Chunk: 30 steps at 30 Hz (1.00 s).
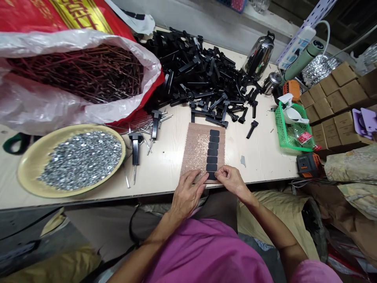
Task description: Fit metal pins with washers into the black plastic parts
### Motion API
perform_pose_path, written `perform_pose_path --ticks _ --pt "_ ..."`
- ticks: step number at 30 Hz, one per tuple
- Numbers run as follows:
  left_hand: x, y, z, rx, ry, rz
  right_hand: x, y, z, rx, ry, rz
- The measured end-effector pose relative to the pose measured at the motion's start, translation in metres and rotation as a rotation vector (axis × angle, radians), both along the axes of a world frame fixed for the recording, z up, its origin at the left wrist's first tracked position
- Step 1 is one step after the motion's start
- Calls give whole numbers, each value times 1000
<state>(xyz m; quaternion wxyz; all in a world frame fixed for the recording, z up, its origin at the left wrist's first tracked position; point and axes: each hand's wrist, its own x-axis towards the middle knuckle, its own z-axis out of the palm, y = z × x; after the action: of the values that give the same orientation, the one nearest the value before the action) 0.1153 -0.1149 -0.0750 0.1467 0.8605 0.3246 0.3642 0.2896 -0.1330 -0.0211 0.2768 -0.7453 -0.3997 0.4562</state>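
While my left hand [186,193] lies loosely spread over the card's [194,151] near edge, my right hand [231,179] pinches closed, hold unclear, by the nearest of 7 pads [212,152] remaining along the card's right; its left looks stripped.

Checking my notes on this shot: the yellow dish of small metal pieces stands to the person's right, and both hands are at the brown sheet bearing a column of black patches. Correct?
Not quite: in the head view the yellow dish of metal pieces stands to the person's left. The left hand and right hand are indeed at the brown sheet with its black patches.
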Motion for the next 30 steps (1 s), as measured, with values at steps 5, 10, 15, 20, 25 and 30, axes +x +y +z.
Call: perform_pose_path --ticks 5,10,15,20,25,30 --pt "1 0 0 5 13 10 0 0 -1 17 8 -10" --pt "1 0 0 2 31 10 -1 0 0 20 27 -4" --pt "2 0 1 32 47 23 -1 0 0 15 15 -20" --pt "4 0 3 55 65 37 -2 0 -1 3 -14 -15" --pt "6 -1 5 61 90 53 -3 -1 -1 7 -70 -7" --pt "7 -2 4 37 107 52 -7 -2 -2 33 -208 34"
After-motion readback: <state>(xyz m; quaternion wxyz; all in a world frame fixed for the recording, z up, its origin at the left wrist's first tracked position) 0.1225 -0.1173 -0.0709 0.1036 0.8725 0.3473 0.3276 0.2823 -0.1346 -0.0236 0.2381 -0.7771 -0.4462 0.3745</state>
